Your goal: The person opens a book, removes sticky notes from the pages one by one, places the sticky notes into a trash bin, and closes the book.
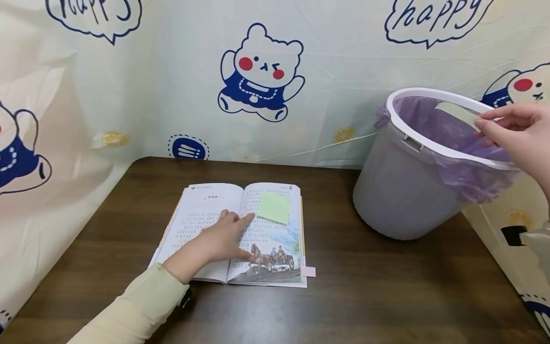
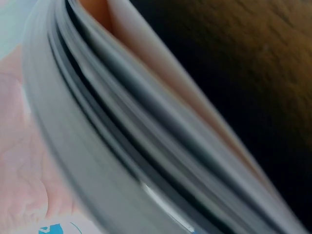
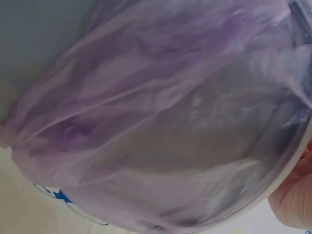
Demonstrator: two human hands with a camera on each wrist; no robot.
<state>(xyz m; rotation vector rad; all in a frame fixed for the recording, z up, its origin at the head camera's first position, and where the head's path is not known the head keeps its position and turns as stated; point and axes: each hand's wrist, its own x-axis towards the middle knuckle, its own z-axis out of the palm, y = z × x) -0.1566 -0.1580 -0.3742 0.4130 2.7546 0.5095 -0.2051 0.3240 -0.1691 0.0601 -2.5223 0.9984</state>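
An open book lies on the dark wooden table, a green sticky note on its right page. My left hand rests across the middle of the book with thumb and index finger spread, the index fingertip beside the note. Close up, the left wrist view shows the book's page edges. Over the mouth of a grey trash bin, my right hand pinches a pale green sticky note. In the right wrist view the purple bin liner fills most of the picture, and part of that hand shows beyond the rim.
The bin's white rim stands high at the table's back right. A pink tab sticks out from the book's lower right edge. Behind the table hangs a pale curtain printed with bears.
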